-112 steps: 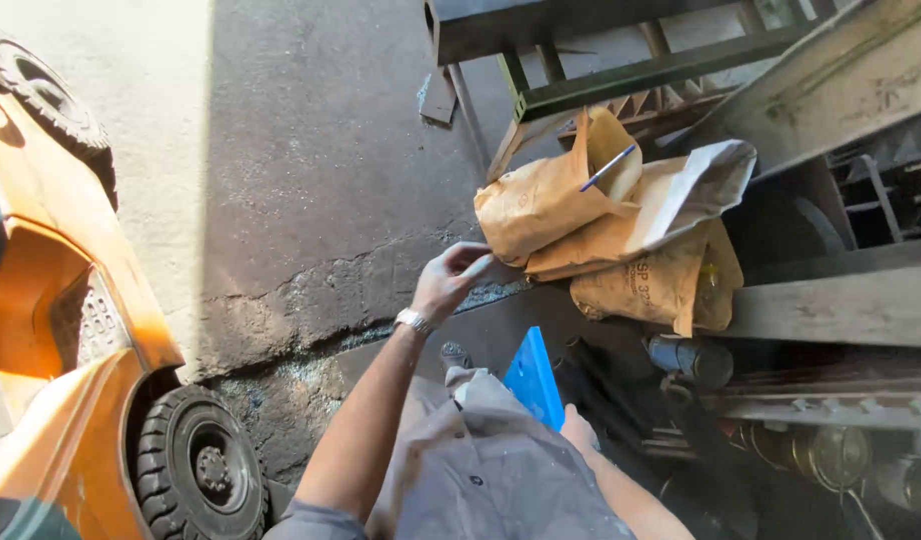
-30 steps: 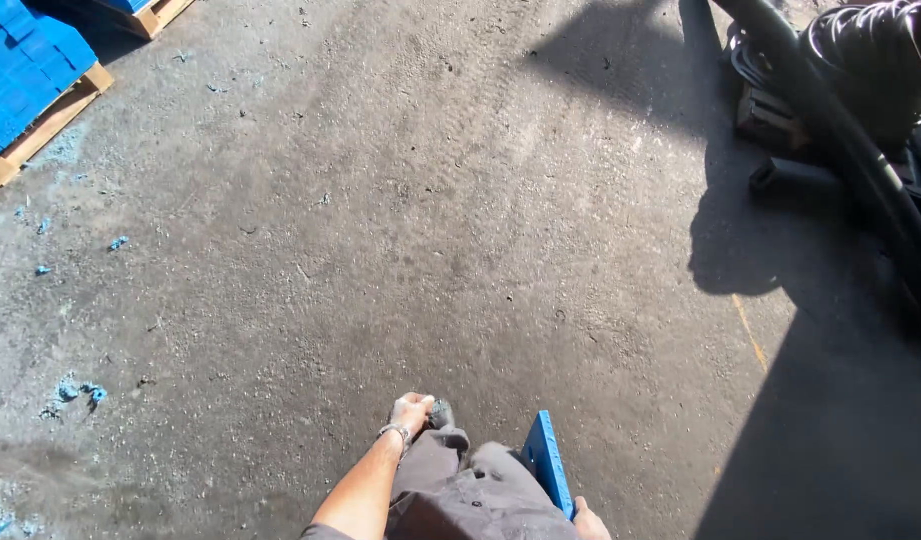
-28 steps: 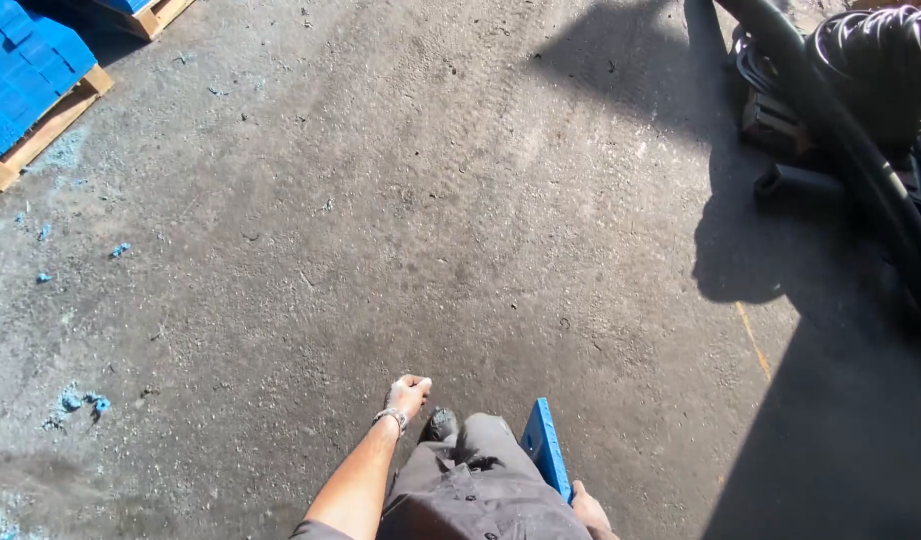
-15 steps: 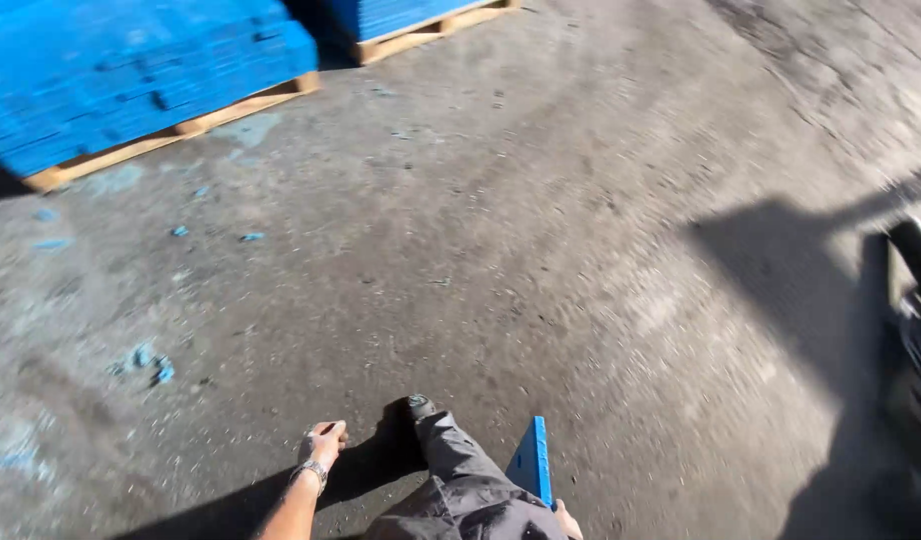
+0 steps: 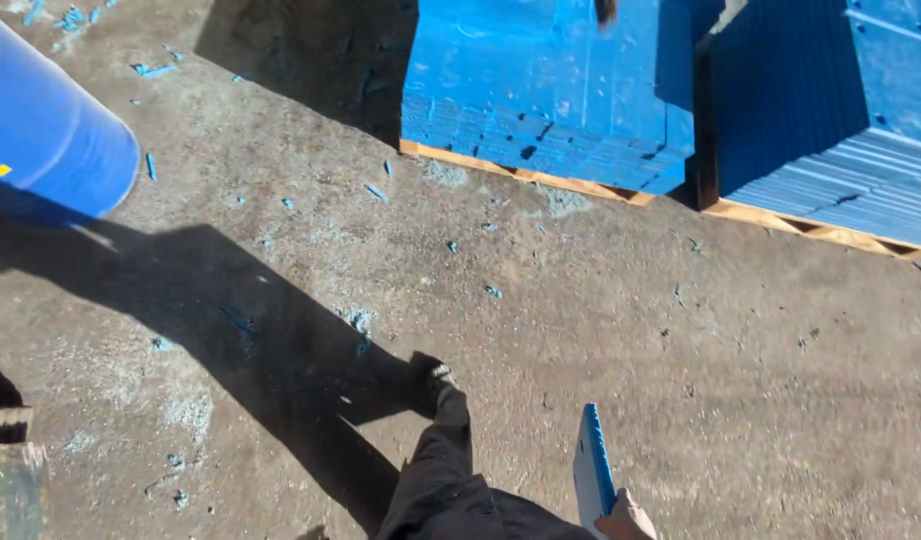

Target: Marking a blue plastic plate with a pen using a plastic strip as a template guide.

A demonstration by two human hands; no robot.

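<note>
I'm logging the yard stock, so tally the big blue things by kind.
Stacks of blue sheets on pallets: 2
Blue drum: 1
Blue panel held in the right hand: 1
Total: 4

A rough grey concrete floor [image 5: 681, 350] lies in hard sunlight, crossed by a long dark shadow [image 5: 251, 320] and strewn with small blue chips [image 5: 371, 192]. At the top, two stacks of flat blue panels rest on pale wooden pallets, one in the middle [image 5: 551, 90] and one at the right edge [image 5: 841, 110], with a narrow dark gap between them. A round blue drum [image 5: 41, 120] shows at the upper left.
</note>
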